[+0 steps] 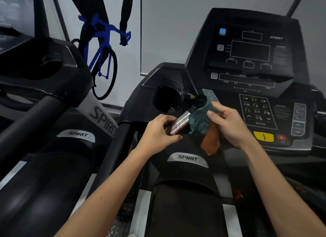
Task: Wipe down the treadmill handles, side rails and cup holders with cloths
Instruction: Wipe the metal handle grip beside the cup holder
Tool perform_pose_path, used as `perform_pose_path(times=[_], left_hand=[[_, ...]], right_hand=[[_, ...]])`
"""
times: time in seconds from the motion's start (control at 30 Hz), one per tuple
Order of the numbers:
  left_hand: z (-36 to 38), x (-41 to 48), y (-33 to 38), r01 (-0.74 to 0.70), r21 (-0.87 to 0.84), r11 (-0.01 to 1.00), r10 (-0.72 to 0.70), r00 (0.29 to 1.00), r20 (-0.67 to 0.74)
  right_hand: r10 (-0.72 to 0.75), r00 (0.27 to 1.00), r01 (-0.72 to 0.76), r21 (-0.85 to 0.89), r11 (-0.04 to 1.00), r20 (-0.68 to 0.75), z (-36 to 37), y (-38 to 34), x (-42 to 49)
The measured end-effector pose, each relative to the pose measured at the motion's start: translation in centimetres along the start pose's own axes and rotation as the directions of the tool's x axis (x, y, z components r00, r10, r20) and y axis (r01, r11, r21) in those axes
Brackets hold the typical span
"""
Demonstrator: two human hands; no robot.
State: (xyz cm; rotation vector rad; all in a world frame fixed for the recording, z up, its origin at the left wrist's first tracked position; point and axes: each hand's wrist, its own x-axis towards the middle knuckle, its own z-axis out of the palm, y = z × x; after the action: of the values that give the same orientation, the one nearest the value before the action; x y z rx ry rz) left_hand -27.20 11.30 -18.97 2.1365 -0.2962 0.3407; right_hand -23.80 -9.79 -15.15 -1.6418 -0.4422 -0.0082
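I see a plain grey wall [176, 25] ahead, with a cyclist mural [103, 27] on a white panel to my left.

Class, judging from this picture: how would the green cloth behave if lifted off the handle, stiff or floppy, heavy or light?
Probably floppy: the green cloth bunches in folds against the silver handle. Likely light: the right hand holds it with a fingertip pinch. The orange cloth beneath hangs limp, so both would probably droop.
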Motion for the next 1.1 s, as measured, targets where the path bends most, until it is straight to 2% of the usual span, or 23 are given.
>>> perform_pose_path(times=[0.07,0.13,0.2,0.3,0.43,0.53,0.63,0.67,0.73,0.8,0.87,1.0,1.1], left_hand=[[0.0,0.1,-0.1,-0.004,-0.010,1.000,0.004,1.000,-0.001],[0.0,0.2,-0.2,-0.006,-0.020,1.000,0.006,1.000,0.000],[0.0,0.2,-0.3,-0.009,-0.026,1.000,0.009,1.000,0.006],[0.1,0.2,-0.5,-0.013,-0.044,0.999,0.014,1.000,0.005],[0.3,0.1,-0.7,-0.010,-0.062,0.998,0.010,1.000,-0.002],[0.3,0.2,-0.6,0.007,-0.072,0.997,-0.007,1.000,-0.007],[0.3,0.1,-0.4,0.031,-0.075,0.997,-0.032,0.999,-0.004],[0.3,0.1,-0.4,0.034,-0.078,0.996,-0.034,0.999,-0.006],[0.3,0.0,-0.4,0.038,-0.087,0.995,-0.039,0.999,-0.008],[0.3,0.0,-0.4,0.040,-0.094,0.995,-0.040,0.999,-0.008],[0.2,0.0,-0.5,0.039,-0.092,0.995,-0.040,0.999,-0.007],[0.3,-0.1,-0.5,0.033,-0.102,0.994,-0.033,0.999,0.002],[0.3,0.0,-0.4,0.031,-0.102,0.994,-0.032,0.999,-0.009]], right_hand=[[0.037,0.999,-0.036,-0.041,0.999,0.023,0.6,-0.8,1.0],[0.121,0.992,-0.122,0.024,0.992,0.022,1.1,-1.1,2.0],[0.174,0.984,-0.171,0.087,0.981,-0.031,1.3,-0.9,2.4],[0.179,0.972,-0.168,0.082,0.982,-0.153,1.1,-0.2,1.4],[0.089,0.964,-0.096,-0.019,0.995,-0.249,0.7,0.4,-1.6],[-0.093,0.982,0.052,-0.242,0.969,-0.165,1.2,-1.1,-1.9],[-0.111,0.993,0.091,-0.337,0.937,-0.040,1.9,-2.3,0.0],[-0.072,0.997,0.065,-0.319,0.945,-0.011,2.2,-2.5,0.7],[0.050,0.999,-0.047,-0.173,0.984,0.013,2.5,-2.5,1.6],[0.134,0.991,-0.135,-0.011,0.991,-0.016,2.5,-2.0,1.9],[0.157,0.983,-0.151,0.064,0.986,-0.099,2.3,-1.3,1.5],[0.152,0.954,-0.141,0.061,0.988,-0.257,1.3,0.3,-0.7],[0.019,0.968,-0.036,-0.064,0.997,-0.252,1.0,0.4,-1.9]])
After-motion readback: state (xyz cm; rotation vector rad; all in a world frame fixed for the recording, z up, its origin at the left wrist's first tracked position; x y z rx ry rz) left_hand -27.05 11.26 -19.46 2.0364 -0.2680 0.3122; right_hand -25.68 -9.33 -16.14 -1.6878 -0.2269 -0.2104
